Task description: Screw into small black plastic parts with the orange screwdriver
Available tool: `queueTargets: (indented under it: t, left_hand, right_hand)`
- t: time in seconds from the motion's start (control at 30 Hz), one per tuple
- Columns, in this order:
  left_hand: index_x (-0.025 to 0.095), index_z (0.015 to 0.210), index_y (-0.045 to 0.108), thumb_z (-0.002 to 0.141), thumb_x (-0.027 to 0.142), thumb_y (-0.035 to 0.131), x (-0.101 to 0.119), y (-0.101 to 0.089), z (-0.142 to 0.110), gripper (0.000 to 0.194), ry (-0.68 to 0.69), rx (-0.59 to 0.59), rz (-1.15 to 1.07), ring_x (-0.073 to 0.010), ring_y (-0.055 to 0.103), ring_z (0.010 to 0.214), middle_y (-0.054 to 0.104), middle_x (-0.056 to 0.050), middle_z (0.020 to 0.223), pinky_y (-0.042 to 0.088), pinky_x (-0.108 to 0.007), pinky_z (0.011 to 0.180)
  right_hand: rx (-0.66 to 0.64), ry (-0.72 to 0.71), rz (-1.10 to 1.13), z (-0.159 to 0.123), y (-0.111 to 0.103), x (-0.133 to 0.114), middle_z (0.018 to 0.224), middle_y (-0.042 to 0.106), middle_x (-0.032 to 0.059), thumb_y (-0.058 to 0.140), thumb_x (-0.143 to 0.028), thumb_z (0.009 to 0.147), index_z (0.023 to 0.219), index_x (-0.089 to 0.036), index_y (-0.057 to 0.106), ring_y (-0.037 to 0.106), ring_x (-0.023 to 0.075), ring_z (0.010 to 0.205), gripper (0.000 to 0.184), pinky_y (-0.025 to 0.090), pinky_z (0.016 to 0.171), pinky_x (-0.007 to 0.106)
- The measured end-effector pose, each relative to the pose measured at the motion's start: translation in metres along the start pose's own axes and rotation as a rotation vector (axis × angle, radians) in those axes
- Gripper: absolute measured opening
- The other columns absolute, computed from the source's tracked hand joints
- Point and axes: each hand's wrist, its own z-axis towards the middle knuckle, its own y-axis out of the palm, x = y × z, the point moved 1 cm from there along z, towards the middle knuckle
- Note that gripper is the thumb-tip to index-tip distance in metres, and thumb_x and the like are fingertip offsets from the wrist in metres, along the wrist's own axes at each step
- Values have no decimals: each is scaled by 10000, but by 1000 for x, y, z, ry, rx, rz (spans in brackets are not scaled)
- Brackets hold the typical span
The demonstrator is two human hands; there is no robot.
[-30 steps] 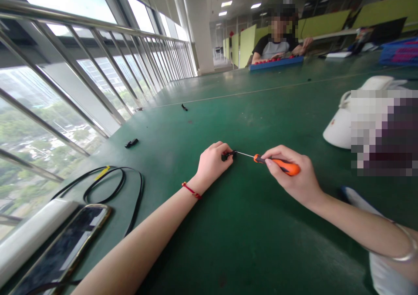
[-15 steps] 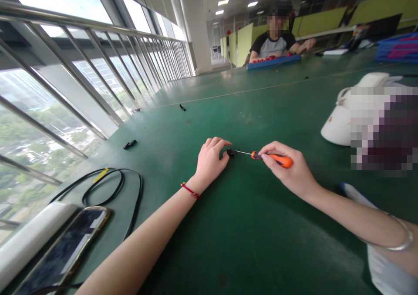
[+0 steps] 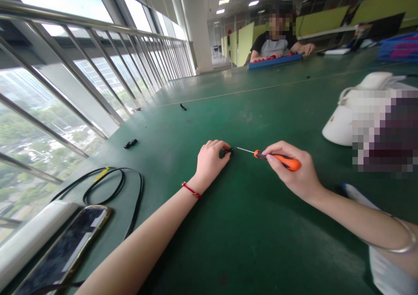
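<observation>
- From where I stand, the left hand (image 3: 210, 159) has a narrow grip, thumb and forefinger closed on a small black part (image 3: 229, 150).
- That part sits at the fingertips, on the hand's 3 o'clock side, low over the green table (image 3: 248, 225).
- The right hand (image 3: 298, 169) is wrapped around the orange-and-black handle of a screwdriver (image 3: 281, 159), its shaft pointing to 9 o'clock.
- The screwdriver's tip is just beside the part's 3 o'clock end; a slight gap shows between them.
- Out at 9 o'clock from the left hand lies a black piece (image 3: 131, 144), with a smaller black scrap (image 3: 183, 107) at 11.
- Towards 8 o'clock there's a looped black cable (image 3: 141, 190) and, farther out, a phone (image 3: 65, 247) beside a white bar (image 3: 35, 243).
- Across the table at 1 o'clock, a person (image 3: 274, 47) sits behind a blue tray (image 3: 276, 62) of red things.
</observation>
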Motion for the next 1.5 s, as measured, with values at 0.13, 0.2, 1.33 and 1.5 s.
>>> queueTargets:
  t: [0.13,0.2,1.33,1.5]
  left_hand:
    - [213,857,649,789,183,595,1,0,-1,92,10,9,21,-194,578,887,680,-2,895,455,-323,792]
    - [213,853,651,789,183,595,2,0,-1,90,15,10,21,-192,577,885,678,-1,894,455,-320,792]
    - [218,826,658,810,195,558,2,-1,-2,104,103,-10,118,-185,590,853,695,1,900,466,-313,765]
    - [219,817,654,802,183,560,2,0,-2,102,95,-22,101,-182,592,859,691,-4,907,471,-305,766]
  right_hand:
    - [-52,-11,-23,-1,0,-1,716,666,11,555,-235,836,795,-201,610,601,127,606,76,437,548,228]
    - [-58,-15,-24,-1,0,-1,722,667,13,550,-233,838,799,-201,609,605,131,619,78,439,554,230]
    - [45,25,-3,-2,2,-6,818,626,24,628,-269,782,927,-231,559,620,161,727,165,502,630,262]
    - [3,11,-9,-2,2,-4,713,567,-12,633,-276,773,979,-231,546,578,145,640,228,494,636,276]
